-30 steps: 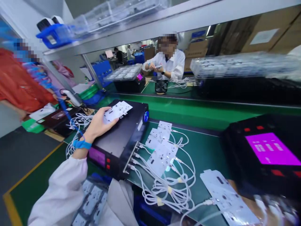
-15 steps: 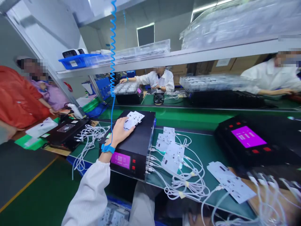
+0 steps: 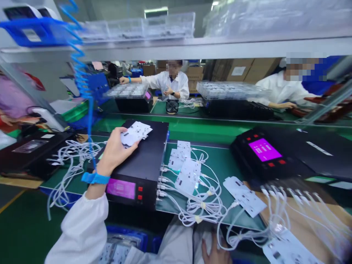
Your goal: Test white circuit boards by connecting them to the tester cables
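My left hand (image 3: 117, 148), with a blue wrist strap (image 3: 95, 178), grips a small stack of white circuit boards (image 3: 136, 132) by the near edge. The boards are above the left part of a black test box (image 3: 143, 157) with a lit pink screen. Low in the view, my right hand (image 3: 216, 251) lies against my lap, its fingers stretched out in shadow and partly cut off by the frame edge. Right of the box, several white circuit boards (image 3: 187, 176) lie on the green mat, joined to it by white cables (image 3: 202, 205).
A second black box (image 3: 299, 154) with a purple screen stands at right; another circuit board (image 3: 244, 196) lies before it. Loose white cables (image 3: 73, 154) are bundled at left. A coiled blue cord (image 3: 89, 121) hangs down. Two people in white work across the bench.
The view has swung right and moved closer, so things sit further left in the picture. My left hand still grips the boards above the box. More of my right hand shows.
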The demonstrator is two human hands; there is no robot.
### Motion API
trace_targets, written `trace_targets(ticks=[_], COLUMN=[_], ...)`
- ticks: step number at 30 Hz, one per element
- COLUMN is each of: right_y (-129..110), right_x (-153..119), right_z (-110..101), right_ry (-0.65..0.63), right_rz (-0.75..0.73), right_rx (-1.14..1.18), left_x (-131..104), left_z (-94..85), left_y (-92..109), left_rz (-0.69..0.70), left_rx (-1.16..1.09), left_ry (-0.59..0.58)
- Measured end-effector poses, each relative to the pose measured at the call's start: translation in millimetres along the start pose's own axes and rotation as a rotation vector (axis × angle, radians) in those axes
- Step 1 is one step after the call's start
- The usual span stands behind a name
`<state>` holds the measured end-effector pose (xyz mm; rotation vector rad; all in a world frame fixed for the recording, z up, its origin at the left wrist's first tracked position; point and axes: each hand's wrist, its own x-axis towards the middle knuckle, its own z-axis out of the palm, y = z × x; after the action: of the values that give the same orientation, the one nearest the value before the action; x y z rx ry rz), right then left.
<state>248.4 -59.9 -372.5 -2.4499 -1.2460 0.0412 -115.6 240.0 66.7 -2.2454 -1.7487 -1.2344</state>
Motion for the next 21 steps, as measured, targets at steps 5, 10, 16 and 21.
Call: trace_targets(ticks=[5, 10, 16, 21], right_y=[-17.0, -29.6, -45.7, -54.0], right_x=[3.4, 1.0, -6.1, -19.4], right_z=[-35.1, -39.0, -23.8, -22.9], right_ry=[-0.163, -0.201, -0.225, -0.179], right_rz=[-0.053, -0.198, -0.381, -0.439], right_rx=[-0.100, -0.157, -0.179, -0.121], left_x=[3.0, 1.7, 2.5, -1.8], left_z=[1.4, 5.1, 3.8, 0.3], left_y=[-3.4, 1.0, 2.7, 9.2], left_rz=[-0.017, -0.035, -0.066, -0.061], left_rx=[0.006, 0.025, 0.082, 0.015], left_ry=[-0.058, -0.080, -0.081, -0.073])
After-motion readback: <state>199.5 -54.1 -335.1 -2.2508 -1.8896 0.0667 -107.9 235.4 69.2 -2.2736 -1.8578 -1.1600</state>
